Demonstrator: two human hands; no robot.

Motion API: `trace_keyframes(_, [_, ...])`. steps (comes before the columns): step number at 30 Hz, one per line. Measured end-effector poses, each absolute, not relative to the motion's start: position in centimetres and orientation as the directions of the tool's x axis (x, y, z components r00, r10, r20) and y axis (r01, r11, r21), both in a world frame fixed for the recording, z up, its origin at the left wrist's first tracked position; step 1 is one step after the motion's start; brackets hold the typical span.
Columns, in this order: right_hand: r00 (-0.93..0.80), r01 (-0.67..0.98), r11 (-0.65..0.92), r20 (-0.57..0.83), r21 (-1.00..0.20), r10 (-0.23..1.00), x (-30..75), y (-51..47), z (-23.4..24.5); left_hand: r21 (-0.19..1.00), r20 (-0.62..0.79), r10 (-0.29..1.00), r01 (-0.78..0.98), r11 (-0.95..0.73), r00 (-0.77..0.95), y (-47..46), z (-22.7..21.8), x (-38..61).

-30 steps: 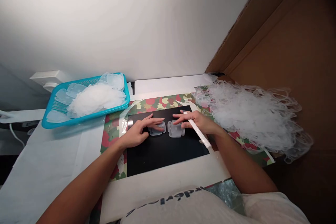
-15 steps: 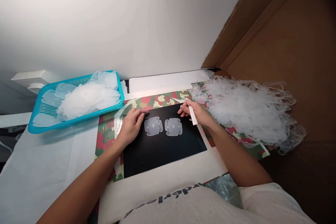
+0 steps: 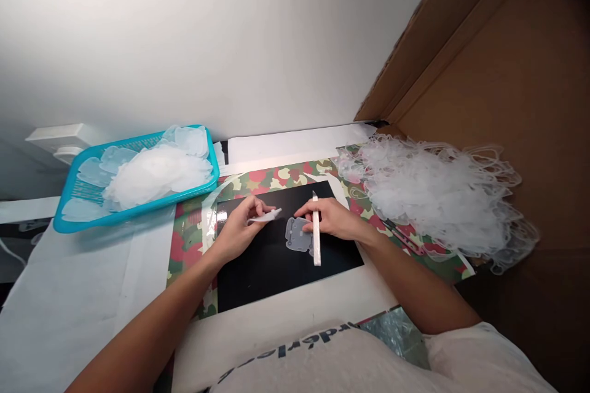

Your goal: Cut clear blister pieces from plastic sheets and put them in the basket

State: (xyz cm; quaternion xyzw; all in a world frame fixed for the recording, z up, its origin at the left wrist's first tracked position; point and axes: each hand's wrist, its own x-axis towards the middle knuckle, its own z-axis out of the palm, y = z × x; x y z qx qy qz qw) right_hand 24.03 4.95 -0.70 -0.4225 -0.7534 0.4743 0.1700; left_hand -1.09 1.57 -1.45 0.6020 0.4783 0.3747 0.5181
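On a black mat [image 3: 258, 279] lies a translucent, rounded-square plastic piece [image 3: 298, 234] with small holes near its sides. My left hand [image 3: 243, 221] pinches a similar translucent piece [image 3: 267, 217], seen nearly edge-on above the mat's left part. A craft knife [image 3: 316, 239] with a white-wrapped handle is held in my right hand [image 3: 328, 216], its small dark blade pointing away from me. The fingertips of that hand are at the right edge of the lying piece; whether they grip it I cannot tell.
At the left stands a blue basket [image 3: 138, 209] with many translucent pieces [image 3: 157, 175]. A heap of thin translucent plastic frames [image 3: 437, 190] lies at the right against a cardboard wall [image 3: 507, 104]. A slim dark-and-pink tool [image 3: 403, 238] lies below my right forearm's far side.
My left hand has picked up the left piece from the mat. My right hand has moved left to the other piece, and the knife now points its blade away from me.
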Motion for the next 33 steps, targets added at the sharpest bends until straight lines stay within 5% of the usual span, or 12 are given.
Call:
trace_keyframes(4, [-0.447, 0.269, -0.075, -0.194, -0.96, 0.874, 23.8, 4.4, 0.3, 0.898, -0.19, 0.946, -0.342, 0.275, 0.261, 1.2, -1.2, -0.5])
trace_keyframes(8, [-0.379, -0.081, -0.284, -0.234, -0.955, 0.895, 23.5, 4.1, 1.3, 0.731, -0.245, 0.895, -0.535, 0.423, 0.373, 1.0, -0.2, -0.3])
trace_keyframes(33, [-0.399, -0.079, -0.339, -0.282, -0.937, 0.872, 24.0, 4.0, 1.0, 0.532, -0.127, 0.823, -0.662, 0.528, 0.554, 0.2, 1.4, -0.7])
